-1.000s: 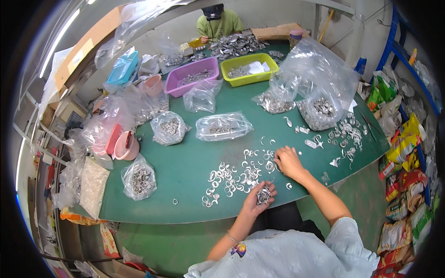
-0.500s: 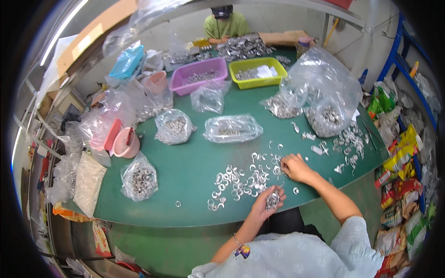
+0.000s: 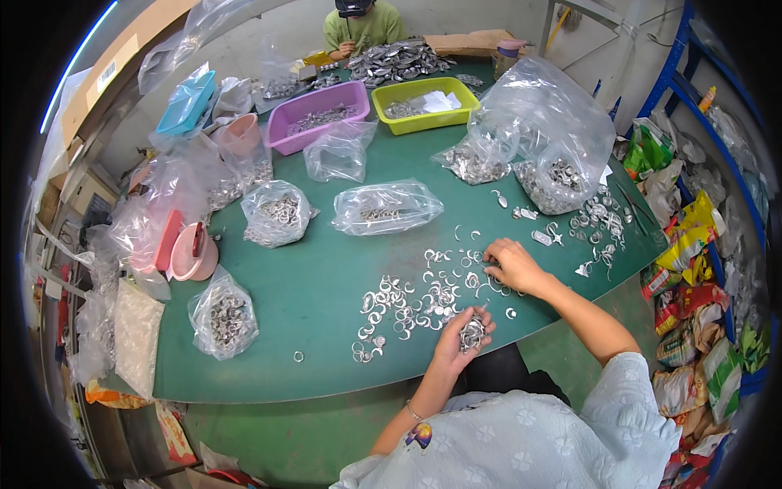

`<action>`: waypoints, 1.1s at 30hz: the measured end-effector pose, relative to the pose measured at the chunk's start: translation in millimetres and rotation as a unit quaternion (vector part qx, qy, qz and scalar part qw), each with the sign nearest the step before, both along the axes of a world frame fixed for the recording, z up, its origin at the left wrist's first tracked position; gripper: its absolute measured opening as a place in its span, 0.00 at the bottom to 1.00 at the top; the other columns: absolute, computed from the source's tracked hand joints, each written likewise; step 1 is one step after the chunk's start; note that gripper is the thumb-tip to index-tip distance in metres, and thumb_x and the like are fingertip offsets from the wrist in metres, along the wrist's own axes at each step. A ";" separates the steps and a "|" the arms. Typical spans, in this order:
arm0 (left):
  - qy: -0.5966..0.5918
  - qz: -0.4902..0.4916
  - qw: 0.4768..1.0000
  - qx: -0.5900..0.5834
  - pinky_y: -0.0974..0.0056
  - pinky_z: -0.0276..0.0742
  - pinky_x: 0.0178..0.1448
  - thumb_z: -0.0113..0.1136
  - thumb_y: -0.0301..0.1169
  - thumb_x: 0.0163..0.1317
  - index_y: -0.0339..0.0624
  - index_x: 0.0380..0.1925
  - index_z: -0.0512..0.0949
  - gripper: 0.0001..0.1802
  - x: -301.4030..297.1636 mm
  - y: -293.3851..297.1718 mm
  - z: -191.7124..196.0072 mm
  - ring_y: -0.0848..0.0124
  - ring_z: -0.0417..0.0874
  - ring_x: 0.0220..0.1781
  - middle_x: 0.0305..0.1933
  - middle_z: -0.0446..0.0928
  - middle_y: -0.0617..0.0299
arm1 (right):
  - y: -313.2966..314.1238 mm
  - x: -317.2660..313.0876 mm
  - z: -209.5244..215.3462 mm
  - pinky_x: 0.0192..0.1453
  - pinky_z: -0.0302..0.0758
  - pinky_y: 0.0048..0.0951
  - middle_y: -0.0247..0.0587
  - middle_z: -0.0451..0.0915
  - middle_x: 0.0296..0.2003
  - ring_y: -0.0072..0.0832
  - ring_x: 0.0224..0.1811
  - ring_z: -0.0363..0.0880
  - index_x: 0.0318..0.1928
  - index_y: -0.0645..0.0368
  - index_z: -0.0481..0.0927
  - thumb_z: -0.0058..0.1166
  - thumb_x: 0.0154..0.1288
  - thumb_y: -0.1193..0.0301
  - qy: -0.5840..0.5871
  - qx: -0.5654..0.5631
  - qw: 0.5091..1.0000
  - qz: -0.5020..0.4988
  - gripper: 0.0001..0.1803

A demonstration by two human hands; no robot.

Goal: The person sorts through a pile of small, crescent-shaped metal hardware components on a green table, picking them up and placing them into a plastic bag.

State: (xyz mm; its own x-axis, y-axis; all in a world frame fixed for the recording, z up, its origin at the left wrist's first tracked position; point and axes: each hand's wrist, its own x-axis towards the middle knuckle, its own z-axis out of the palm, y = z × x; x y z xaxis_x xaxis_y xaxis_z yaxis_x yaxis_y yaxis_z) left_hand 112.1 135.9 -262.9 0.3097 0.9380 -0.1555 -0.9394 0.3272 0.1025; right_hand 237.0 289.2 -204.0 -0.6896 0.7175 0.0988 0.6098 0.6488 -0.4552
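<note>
A loose heap of small silver metal pieces [image 3: 472, 332] rests in my left hand [image 3: 450, 345], whose fingers curl around them near the table's front edge. Farther forward and to the right, my right hand [image 3: 513, 264] bends down to the tabletop with its fingers drawn together. It is beside scattered crescent- and ring-shaped metal pieces [image 3: 393, 298]; its fingertips partly hide what they touch, and anything between them is too small to make out. The scattered pieces spread mostly to the left of my right hand, across the green table [image 3: 309, 314].
Clear plastic bags of metal pieces stand left [image 3: 224, 318], centre [image 3: 388, 208] and right [image 3: 562, 175]. A purple basin [image 3: 287, 143] and a yellow-green basin [image 3: 428, 121] sit farther back. Across the table is another person [image 3: 375, 31]. A pink cup [image 3: 194, 254] stands left.
The view has shifted, so the table appears higher and more to the left. My right hand has moved slightly farther forward over the pieces. My left hand keeps its handful in about the same place.
</note>
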 end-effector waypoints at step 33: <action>0.016 0.014 1.000 -0.007 0.68 0.68 0.30 0.51 0.37 0.63 0.41 0.36 0.71 0.11 -2.1 -6.4 -2.2 0.66 0.70 0.38 0.35 0.69 0.57 | -17.2 -141.8 130.2 0.50 0.72 0.42 0.56 0.78 0.41 0.47 0.46 0.76 0.49 0.62 0.74 0.55 0.57 0.66 -0.133 -0.003 0.912 0.388 0.20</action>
State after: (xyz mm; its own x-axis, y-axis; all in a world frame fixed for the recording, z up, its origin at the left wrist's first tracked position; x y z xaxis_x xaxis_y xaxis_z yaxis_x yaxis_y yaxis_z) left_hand 110.0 129.5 -265.2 0.2790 0.9437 -0.1778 -0.9442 0.3033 0.1284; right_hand 95.2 272.0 -73.8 -0.9891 0.0022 -0.1475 0.0561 0.9302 -0.3627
